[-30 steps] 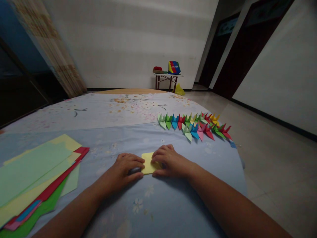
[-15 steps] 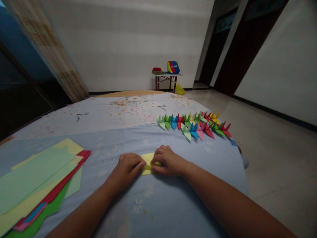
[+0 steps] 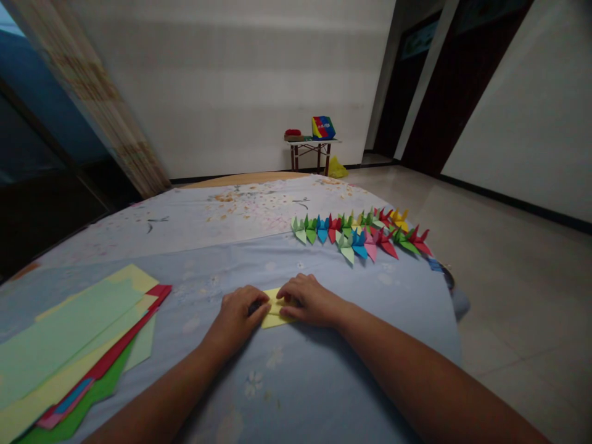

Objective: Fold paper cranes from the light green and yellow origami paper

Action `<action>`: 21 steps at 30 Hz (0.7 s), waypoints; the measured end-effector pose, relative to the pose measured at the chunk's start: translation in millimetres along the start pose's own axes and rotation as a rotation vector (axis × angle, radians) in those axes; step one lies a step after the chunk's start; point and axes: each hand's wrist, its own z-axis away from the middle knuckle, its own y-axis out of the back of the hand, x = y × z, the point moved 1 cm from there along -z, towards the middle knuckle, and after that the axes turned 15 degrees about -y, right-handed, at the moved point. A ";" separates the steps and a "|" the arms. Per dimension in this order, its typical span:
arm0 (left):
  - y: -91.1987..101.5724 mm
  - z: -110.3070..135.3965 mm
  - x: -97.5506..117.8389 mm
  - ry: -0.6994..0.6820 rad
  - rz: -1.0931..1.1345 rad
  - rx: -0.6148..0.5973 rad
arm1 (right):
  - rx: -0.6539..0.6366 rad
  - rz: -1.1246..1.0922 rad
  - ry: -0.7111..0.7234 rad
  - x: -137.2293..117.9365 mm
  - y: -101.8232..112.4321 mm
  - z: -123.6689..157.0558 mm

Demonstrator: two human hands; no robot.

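Observation:
A small sheet of yellow paper [image 3: 274, 319], partly folded, lies on the blue tablecloth in front of me. At its left edge, my left hand [image 3: 241, 310] has the thumb and fingers curled together on the paper. From the right, my right hand [image 3: 309, 300] pinches a raised fold near the middle, its thumb and fingers bent over the sheet. The fingers cover much of the right half. Beyond the hands stand several folded paper cranes [image 3: 359, 245] in green, blue, red, pink and yellow, set close together in rows.
On the left of the table lies a stack of coloured paper sheets [image 3: 69, 339]. The flowered tablecloth [image 3: 250, 376] covers the round table, whose right edge curves down to the tiled floor. A small side table [image 3: 312, 143] holding a colourful box [image 3: 323, 128] stands by the wall.
The fold in the yellow paper looks more spread out between my fingers, and the right hand has shifted slightly left. The view has tilted a little; the cranes and the paper stack stay put.

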 end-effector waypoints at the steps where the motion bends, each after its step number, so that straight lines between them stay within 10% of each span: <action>1: 0.0 1.2 2.4 -0.005 -0.063 0.014 | 0.005 0.001 0.003 0.3 -0.5 -0.3; 11: 0.4 23.5 58.7 -0.044 -0.444 -0.142 | 0.032 0.043 0.032 1.5 -2.9 -1.0; 21: -19.8 39.8 60.8 -0.079 -0.488 -0.116 | 0.023 0.024 0.111 10.3 8.7 1.9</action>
